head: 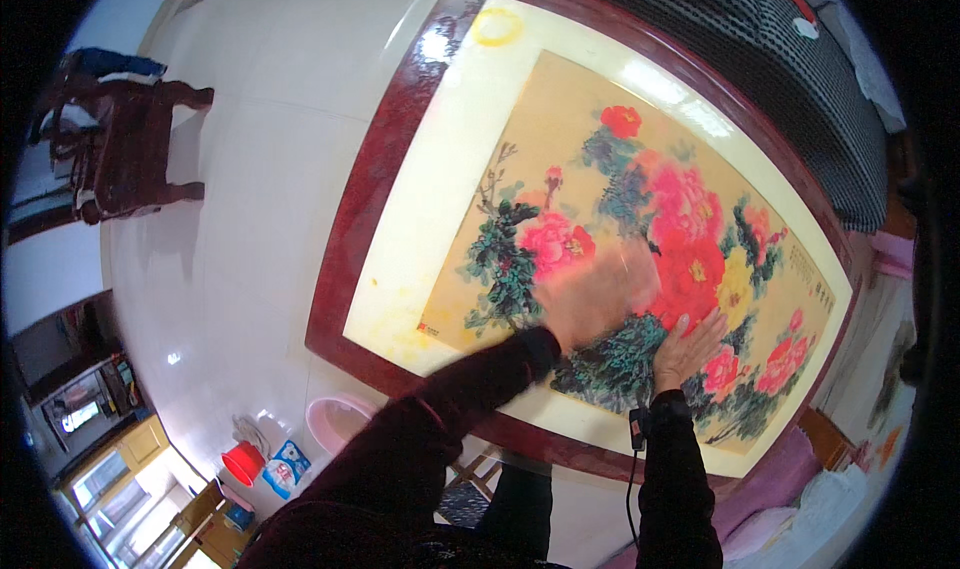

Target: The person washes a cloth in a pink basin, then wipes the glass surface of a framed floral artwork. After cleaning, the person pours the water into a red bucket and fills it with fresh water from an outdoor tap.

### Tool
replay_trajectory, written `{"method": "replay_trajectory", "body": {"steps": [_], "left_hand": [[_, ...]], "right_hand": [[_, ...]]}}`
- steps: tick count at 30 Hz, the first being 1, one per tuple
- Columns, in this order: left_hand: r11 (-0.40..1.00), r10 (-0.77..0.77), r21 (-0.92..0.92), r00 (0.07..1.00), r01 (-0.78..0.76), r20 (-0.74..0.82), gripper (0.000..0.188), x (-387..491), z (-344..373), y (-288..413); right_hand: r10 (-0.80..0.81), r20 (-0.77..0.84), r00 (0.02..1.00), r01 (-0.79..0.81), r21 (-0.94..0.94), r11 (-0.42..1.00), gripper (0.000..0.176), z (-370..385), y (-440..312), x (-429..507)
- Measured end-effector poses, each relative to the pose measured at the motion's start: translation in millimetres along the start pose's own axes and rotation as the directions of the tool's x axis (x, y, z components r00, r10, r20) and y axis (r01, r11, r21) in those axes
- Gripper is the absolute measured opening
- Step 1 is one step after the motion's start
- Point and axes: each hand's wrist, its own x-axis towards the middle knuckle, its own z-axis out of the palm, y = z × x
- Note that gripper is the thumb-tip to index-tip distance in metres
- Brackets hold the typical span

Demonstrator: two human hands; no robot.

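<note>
Before me lies a large peony painting (562, 104) with a broad cream border (442, 156) and a glossy dark-red frame (360, 194). Red, pink and yellow blooms stand out over green leaves on tan ground. My left hand (592, 291) is smeared by motion over the middle of the painting, so its fingers and anything in them cannot be made out. Palm down, my right hand (690, 348) rests over the lower right blooms, fingers extended and holding nothing visible. Dark sleeves cover both arms. Beside the right cuff hangs a small dark device (637, 428) on a black cable.
A dark patterned sofa or bed cover (795, 81) runs along the far side. Near the frame's lower left corner stand a pink basin (334, 423), a red container (243, 462) and a blue packet (286, 468). Dark wooden furniture (139, 145) is at the left.
</note>
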Motion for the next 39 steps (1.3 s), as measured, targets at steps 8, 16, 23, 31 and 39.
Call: {"method": "replay_trajectory", "body": {"steps": [8, 16, 23, 31, 39], "left_hand": [[0.989, -0.118, -0.096, 0.991, 0.113, -0.057, 0.045, -107, -26, -41], [0.410, -0.669, 0.474, 0.610, 0.779, -0.425, 0.046, -159, -82, -138], [0.782, -0.132, 0.623, 0.980, 0.010, 0.149, 0.051, -155, 26, 94], [0.854, -0.486, 0.071, 0.838, 0.516, -0.248, 0.049, -234, -64, -63], [0.776, -0.546, 0.253, 0.816, 0.578, -0.190, 0.049, -304, -106, -180]], "right_hand": [[-0.039, 0.012, 0.999, 0.039, 0.005, 0.999, 0.068, 0, 2, 0], [-0.065, -0.005, 0.998, 0.065, 0.005, 0.998, 0.069, 5, 7, 2], [-0.044, 0.021, 0.999, 0.045, -0.072, 0.996, 0.072, 10, 12, 5], [-0.093, 0.017, 0.996, 0.094, -0.035, 0.995, 0.073, 11, 19, 7], [-0.151, 0.019, 0.988, 0.151, -0.004, 0.989, 0.075, 13, 26, 16]]}}
